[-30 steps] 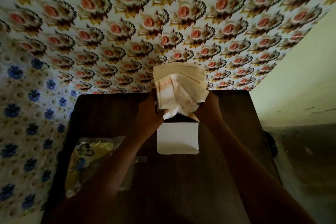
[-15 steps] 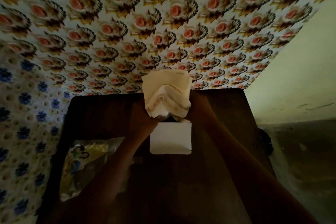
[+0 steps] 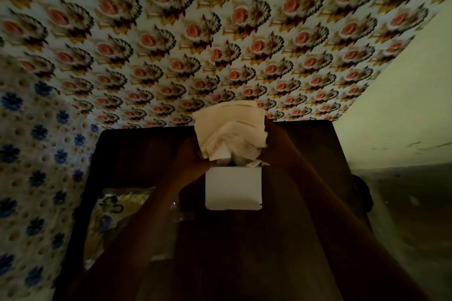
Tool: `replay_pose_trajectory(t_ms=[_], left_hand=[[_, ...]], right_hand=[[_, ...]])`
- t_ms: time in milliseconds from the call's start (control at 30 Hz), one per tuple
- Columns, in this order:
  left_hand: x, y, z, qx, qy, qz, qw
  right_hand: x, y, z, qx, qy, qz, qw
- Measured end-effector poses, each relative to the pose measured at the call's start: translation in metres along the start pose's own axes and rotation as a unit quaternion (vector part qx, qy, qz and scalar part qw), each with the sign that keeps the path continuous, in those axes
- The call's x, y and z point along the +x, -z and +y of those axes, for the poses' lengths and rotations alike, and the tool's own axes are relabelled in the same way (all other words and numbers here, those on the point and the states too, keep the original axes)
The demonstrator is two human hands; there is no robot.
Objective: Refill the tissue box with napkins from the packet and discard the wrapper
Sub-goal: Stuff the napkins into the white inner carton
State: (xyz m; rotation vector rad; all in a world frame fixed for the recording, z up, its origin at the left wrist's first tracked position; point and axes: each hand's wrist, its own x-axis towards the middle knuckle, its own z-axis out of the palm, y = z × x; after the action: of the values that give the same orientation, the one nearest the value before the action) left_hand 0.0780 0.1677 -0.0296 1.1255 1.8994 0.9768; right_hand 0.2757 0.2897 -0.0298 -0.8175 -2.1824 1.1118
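Note:
A white tissue box stands in the middle of a dark wooden table. A thick bunch of cream napkins sticks up out of the box's top, its lower end squeezed into the opening. My left hand grips the bunch on its left side. My right hand holds the right side, mostly hidden behind the napkins. The clear plastic wrapper with yellow and blue print lies flat on the table's left part, under my left forearm.
Floral patterned flooring lies beyond the table's far edge, with a blue-flowered mat to the left. A pale wall rises at the right. A dark object sits beside the table's right edge.
The napkin bunch has come down lower toward the box's opening with both hands around it. The camera has shifted slightly, so the table sits a little differently in the frame.

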Motion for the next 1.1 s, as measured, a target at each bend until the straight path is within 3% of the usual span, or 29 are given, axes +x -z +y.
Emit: replay_pose_trajectory(t_ms=[267, 500, 667, 800, 1000, 1100], left_hand=[[0.002, 0.003, -0.010, -0.031, -0.015, 0.031, 0.999], [0.007, 0.005, -0.011, 0.042, 0.007, -0.004, 0.999], [0.001, 0.005, 0.008, 0.099, -0.057, 0.021, 0.993], [0.000, 0.002, 0.009, 0.153, -0.069, 0.040, 0.985], [0.000, 0.001, 0.022, 0.315, -0.021, -0.057, 0.947], [-0.001, -0.005, 0.029, 0.337, -0.013, -0.071, 0.939]], right_hand=[[-0.006, -0.003, 0.001, -0.010, -0.066, -0.023, 0.997], [-0.007, -0.001, 0.001, -0.051, -0.078, 0.064, 0.994], [-0.007, -0.002, 0.002, -0.105, -0.063, 0.000, 0.993], [-0.005, -0.004, 0.000, -0.121, -0.070, -0.003, 0.990], [0.001, -0.006, -0.002, -0.207, -0.065, -0.077, 0.973], [0.006, -0.012, -0.001, -0.266, -0.079, -0.130, 0.952]])
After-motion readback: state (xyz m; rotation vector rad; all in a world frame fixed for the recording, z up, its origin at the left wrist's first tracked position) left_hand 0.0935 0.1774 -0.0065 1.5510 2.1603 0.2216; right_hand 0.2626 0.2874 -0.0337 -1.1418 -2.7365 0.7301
